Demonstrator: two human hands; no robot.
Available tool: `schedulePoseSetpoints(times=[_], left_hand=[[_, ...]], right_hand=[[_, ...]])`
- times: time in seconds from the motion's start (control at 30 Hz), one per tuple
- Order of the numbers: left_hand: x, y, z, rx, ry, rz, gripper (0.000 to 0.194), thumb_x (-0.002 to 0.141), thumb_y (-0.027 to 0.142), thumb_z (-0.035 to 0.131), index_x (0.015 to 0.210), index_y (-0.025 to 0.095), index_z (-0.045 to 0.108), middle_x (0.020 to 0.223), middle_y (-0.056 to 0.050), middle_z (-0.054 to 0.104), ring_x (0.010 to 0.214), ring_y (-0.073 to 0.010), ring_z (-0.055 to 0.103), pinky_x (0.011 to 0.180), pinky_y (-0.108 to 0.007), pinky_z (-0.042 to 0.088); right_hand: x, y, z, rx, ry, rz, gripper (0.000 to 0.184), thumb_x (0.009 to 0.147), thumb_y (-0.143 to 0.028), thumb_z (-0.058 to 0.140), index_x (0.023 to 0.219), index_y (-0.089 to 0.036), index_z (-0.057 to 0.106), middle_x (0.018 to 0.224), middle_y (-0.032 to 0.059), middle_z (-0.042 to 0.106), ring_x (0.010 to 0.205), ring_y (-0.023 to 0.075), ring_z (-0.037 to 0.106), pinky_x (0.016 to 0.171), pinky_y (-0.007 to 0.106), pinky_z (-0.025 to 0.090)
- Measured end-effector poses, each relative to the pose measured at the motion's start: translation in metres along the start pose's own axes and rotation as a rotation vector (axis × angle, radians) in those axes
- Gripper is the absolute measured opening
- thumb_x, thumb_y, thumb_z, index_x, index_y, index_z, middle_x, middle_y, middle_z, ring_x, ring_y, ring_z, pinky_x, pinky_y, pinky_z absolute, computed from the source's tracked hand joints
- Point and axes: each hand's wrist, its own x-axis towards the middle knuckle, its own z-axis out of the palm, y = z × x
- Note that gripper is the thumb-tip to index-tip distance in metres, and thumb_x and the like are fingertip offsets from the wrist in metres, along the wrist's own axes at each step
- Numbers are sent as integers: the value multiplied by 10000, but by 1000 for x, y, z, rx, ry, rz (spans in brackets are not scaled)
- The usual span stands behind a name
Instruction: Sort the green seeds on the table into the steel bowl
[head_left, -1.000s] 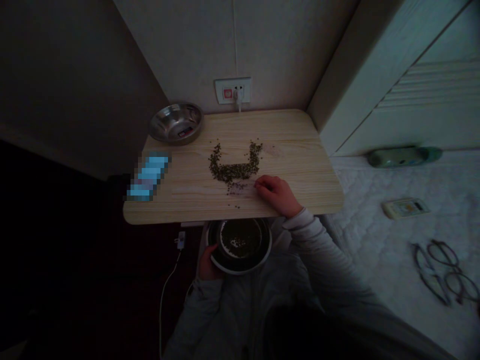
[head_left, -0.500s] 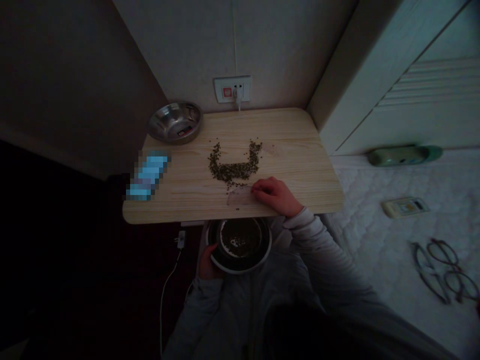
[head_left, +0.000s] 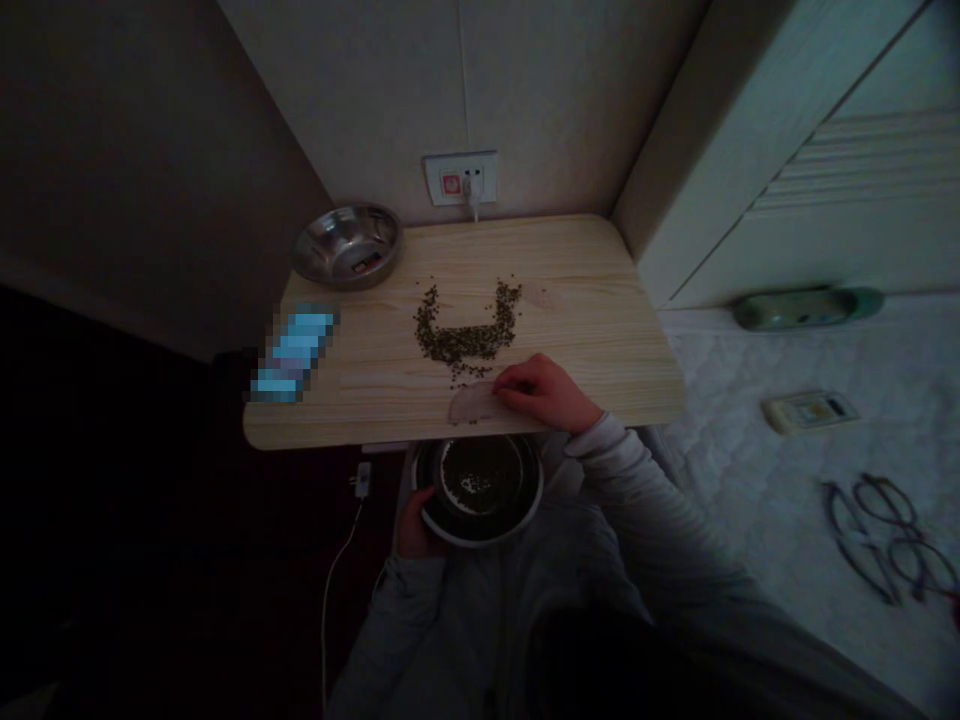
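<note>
My right hand (head_left: 547, 392) is closed on the edge of a thin, see-through plastic piece (head_left: 468, 402), which lies low against the table near its front edge. Just beyond that piece, small dark green beans (head_left: 466, 342) form a U-shaped heap, with single beans scattered around it. Below the table edge, my left hand (head_left: 417, 524) grips the left side of a bowl with a pale rim (head_left: 480, 543). Many dark beans (head_left: 480, 475) lie in it, and part of its far side is under the table edge.
A steel bowl (head_left: 349, 245) stands at the back left of the wooden table (head_left: 592, 300), behind a blurred-out phone (head_left: 295, 350). A plug sits in the wall socket (head_left: 460, 180). On the white bedding at right are a green object (head_left: 806, 308), a remote-like device (head_left: 810, 411) and glasses (head_left: 889, 510).
My right hand has drawn the plastic piece slightly left and toward the table's front edge. A few beans now show by that edge. My left hand and the bowl stay put.
</note>
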Motion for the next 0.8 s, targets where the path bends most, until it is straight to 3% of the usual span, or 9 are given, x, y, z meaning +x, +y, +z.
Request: schedulePoseSetpoints(times=[0.17, 0.3, 0.37, 0.57, 0.8], left_hand=[[2, -1, 0, -13, -38, -7, 193, 677, 153, 497, 531, 163, 622, 581, -77, 664, 806, -252, 640, 761, -358, 492], [3, -2, 0, -3, -8, -2, 171, 663, 143, 514, 531, 169, 620, 539, -67, 646, 821, -252, 636, 760, -347, 492], [4, -2, -1, 2, 0, -2, 184, 667, 142, 512, 517, 170, 614, 528, -68, 640, 811, -248, 638, 753, -338, 494], [3, 0, -1, -12, 6, 37, 207, 663, 129, 500, 486, 182, 593, 506, -66, 628, 820, -238, 635, 754, -320, 490], [0, 0, 2, 20, -4, -9, 215, 682, 150, 483, 509, 177, 608, 521, -63, 639, 795, -249, 640, 755, -367, 497]], right_hand=[[1, 1, -1, 2, -61, -78, 169, 728, -272, 536, 709, -161, 662, 565, -20, 602, 519, 74, 484, 686, 239, 342], [0, 0, -3, 53, -92, -61, 147, 709, -252, 543, 696, -165, 661, 621, -7, 633, 580, 93, 522, 697, 249, 350], [0, 0, -3, 112, -47, -2, 158, 714, -254, 524, 700, -159, 649, 636, 1, 631, 600, 105, 522, 662, 245, 360], [-1, 1, 1, 172, 297, 196, 174, 734, -259, 465, 753, -154, 602, 672, 16, 598, 639, 124, 509, 618, 245, 376], [1, -1, 3, 60, 283, 184, 165, 729, -240, 457, 751, -155, 597, 639, 15, 576, 612, 124, 491, 595, 242, 359]])
